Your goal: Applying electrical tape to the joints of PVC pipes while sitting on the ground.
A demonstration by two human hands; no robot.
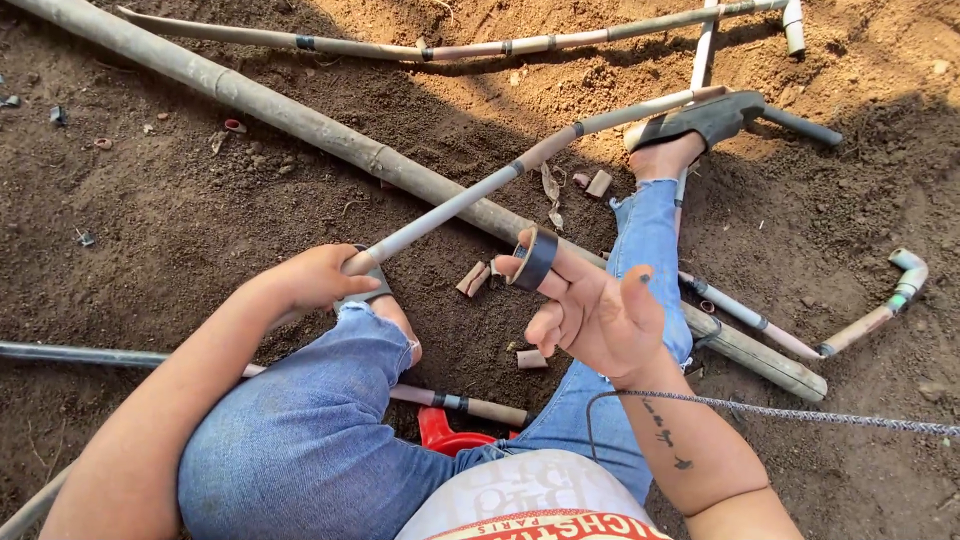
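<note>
A roll of black tape (pixel 536 259) is showing dark against reddish-brown soil (pixel 200 210); grey pipe (pixel 470 195) is crossing faded blue jeans (pixel 310 430), beside a red stool (pixel 445 432).

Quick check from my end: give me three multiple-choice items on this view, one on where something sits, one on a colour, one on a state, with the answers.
1. Where is the roll of black tape?
A. lying on the soil
B. ringed around a finger of the right hand
C. beside the sandal

2. What colour is the object between the legs?
A. red
B. green
C. white

3. How is the thin pipe held?
A. lying untouched on the ground
B. gripped by both hands
C. its near end gripped by the left hand

Answers: B, the tape circles a raised finger; A, it shows bright red; C, the left fingers close round the pipe's end.
</note>
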